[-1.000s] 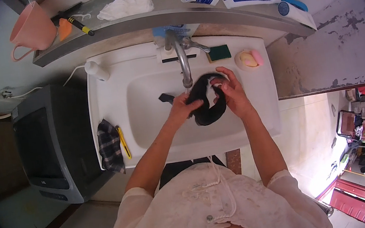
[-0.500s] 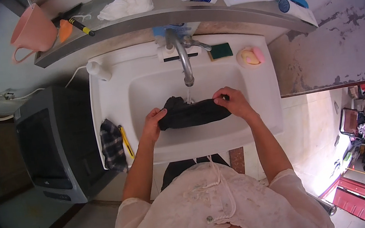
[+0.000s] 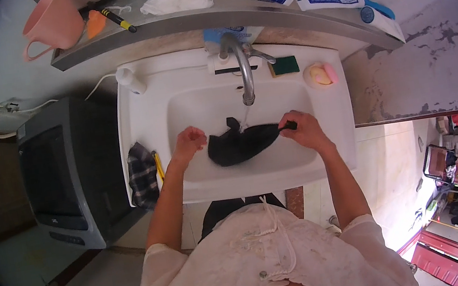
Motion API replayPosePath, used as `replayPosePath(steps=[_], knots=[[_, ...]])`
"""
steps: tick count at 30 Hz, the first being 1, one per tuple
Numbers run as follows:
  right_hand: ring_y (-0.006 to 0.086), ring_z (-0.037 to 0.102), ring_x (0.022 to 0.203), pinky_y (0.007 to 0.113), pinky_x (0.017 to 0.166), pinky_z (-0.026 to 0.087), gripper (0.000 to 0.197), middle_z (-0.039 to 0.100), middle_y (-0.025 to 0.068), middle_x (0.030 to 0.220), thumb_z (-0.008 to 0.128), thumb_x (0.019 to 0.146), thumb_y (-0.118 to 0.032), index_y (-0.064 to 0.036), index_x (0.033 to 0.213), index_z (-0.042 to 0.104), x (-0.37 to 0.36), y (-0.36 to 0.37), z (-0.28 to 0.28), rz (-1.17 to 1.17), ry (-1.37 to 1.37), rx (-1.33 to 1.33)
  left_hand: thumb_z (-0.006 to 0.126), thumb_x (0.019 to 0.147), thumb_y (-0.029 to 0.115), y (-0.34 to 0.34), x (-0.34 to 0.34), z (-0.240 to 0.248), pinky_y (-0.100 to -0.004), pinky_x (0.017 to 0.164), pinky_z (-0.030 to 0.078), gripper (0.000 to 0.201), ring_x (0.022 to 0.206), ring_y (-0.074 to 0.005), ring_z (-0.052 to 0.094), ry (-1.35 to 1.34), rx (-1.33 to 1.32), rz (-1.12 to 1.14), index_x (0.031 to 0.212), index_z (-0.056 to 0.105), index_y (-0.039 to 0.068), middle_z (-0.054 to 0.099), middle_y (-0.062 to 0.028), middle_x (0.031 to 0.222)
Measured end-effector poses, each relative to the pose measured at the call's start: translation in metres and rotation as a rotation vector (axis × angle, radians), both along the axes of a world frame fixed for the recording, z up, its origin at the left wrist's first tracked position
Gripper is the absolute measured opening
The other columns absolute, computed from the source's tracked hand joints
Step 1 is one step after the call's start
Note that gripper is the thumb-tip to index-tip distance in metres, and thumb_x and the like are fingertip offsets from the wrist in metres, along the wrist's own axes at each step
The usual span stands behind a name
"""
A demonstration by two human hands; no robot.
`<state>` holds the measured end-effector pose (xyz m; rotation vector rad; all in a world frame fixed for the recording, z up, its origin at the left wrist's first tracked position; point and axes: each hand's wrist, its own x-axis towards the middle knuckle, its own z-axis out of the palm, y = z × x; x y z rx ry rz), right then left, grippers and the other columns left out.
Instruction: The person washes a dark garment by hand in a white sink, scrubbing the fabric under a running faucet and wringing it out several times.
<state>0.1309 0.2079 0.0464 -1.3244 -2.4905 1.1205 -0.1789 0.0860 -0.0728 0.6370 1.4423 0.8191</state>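
Observation:
Over the basin of the white sink (image 3: 154, 198), a dark, limp black cloth (image 3: 241, 146) hangs beneath the metal faucet (image 3: 244, 75). Water runs from the spout onto or just behind it. My right hand (image 3: 304, 129) pinches the cloth's right end, and a small bit pokes out past the fingers. To the cloth's left, my left hand (image 3: 189, 144) is apart from it, fingers loosely bent and holding nothing. Whether the cloth is a sock or another small garment, I cannot tell.
On the sink's rim are a white bottle (image 3: 130, 81), a green scouring sponge (image 3: 285, 65), soap in a dish (image 3: 321, 75), a plaid cloth (image 3: 143, 176) and a yellow cutter (image 3: 158, 165). A shelf (image 3: 165, 33) with a pink mug (image 3: 53, 22) spans the back.
My left hand has let go of the cloth and moved slightly away. The cloth's left part now sags, while my right hand keeps its end. The view has shifted a little.

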Motion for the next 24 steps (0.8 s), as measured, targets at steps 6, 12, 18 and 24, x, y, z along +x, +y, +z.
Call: replayPosePath(steps=[6, 12, 18, 24], knots=[[0.0125, 0.049, 0.073, 0.023, 0.067, 0.040, 0.015, 0.050, 0.0017, 0.079, 0.064, 0.072, 0.001, -0.0039, 0.082, 0.054, -0.031, -0.004, 0.050, 0.044, 0.351, -0.310, 0.062, 0.070, -0.002, 0.044, 0.065, 0.038, -0.0270, 0.076, 0.045, 0.035, 0.090, -0.0154, 0.052, 0.060, 0.505, -0.078, 0.102, 0.052, 0.009, 0.053, -0.0018, 0.095], [0.0175, 0.052, 0.073, 0.028, 0.069, 0.043, 0.023, 0.052, 0.0057, 0.081, 0.064, 0.066, 0.002, -0.0037, 0.086, 0.055, -0.025, 0.001, 0.082, 0.135, 0.313, -0.261, 0.064, 0.069, 0.004, 0.055, 0.076, 0.053, -0.0373, 0.080, 0.043, 0.028, 0.096, -0.0281, 0.051, 0.679, 0.662, -0.582, 0.094, 0.053, 0.008, 0.054, -0.0103, 0.103], [0.0231, 0.051, 0.077, 0.032, 0.074, 0.043, 0.027, 0.050, 0.0098, 0.084, 0.062, 0.066, 0.002, -0.0063, 0.091, 0.056, 0.003, 0.012, 0.049, 0.073, 0.027, -0.001, 0.057, 0.076, 0.002, 0.047, 0.053, 0.077, -0.0354, 0.068, 0.046, 0.022, 0.077, -0.0318, 0.057, 0.523, 0.636, -0.254, 0.096, 0.058, 0.009, 0.061, -0.0115, 0.084], [0.0208, 0.055, 0.072, 0.028, 0.069, 0.045, 0.025, 0.057, 0.0108, 0.082, 0.059, 0.068, 0.001, -0.0034, 0.092, 0.056, -0.017, 0.006, 0.053, -0.123, 0.259, -0.139, 0.056, 0.075, -0.003, 0.045, 0.041, 0.083, -0.0323, 0.078, 0.046, 0.037, 0.095, -0.0288, 0.056, 1.015, 0.855, -0.279, 0.110, 0.055, 0.008, 0.058, -0.0130, 0.106]])
